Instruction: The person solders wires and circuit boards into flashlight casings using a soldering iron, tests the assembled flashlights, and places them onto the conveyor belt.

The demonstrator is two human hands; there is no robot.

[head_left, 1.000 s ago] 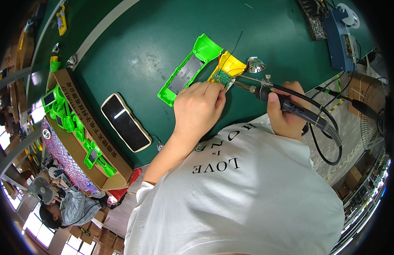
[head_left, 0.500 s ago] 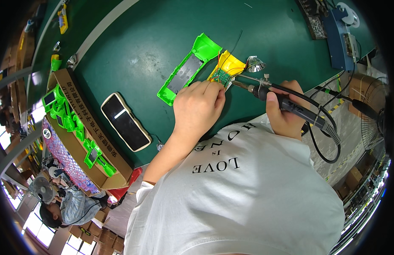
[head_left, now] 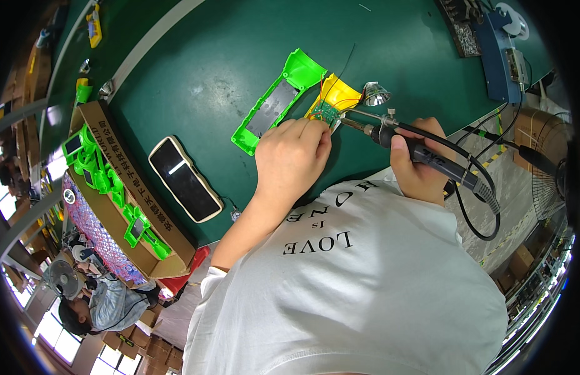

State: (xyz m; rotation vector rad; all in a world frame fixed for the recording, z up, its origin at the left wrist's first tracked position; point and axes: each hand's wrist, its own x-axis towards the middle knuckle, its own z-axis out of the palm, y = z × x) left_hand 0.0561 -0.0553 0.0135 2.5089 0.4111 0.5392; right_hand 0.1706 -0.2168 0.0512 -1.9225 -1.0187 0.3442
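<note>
My left hand (head_left: 291,156) rests on the green table mat, its fingertips pinching the edge of a small green circuit board (head_left: 327,112). That board lies in a yellow plastic shell (head_left: 337,95) next to a bright green plastic housing (head_left: 277,100). My right hand (head_left: 415,164) grips a black soldering iron (head_left: 421,145), whose metal tip touches the circuit board. A small silver reflector cone (head_left: 375,94) lies just beyond the iron's tip.
A black phone-like device with a pale rim (head_left: 184,178) lies left of my hands. A cardboard box (head_left: 115,194) holding several green housings stands at the table's left edge. A blue soldering station (head_left: 505,53) sits far right. Another person (head_left: 105,303) sits lower left.
</note>
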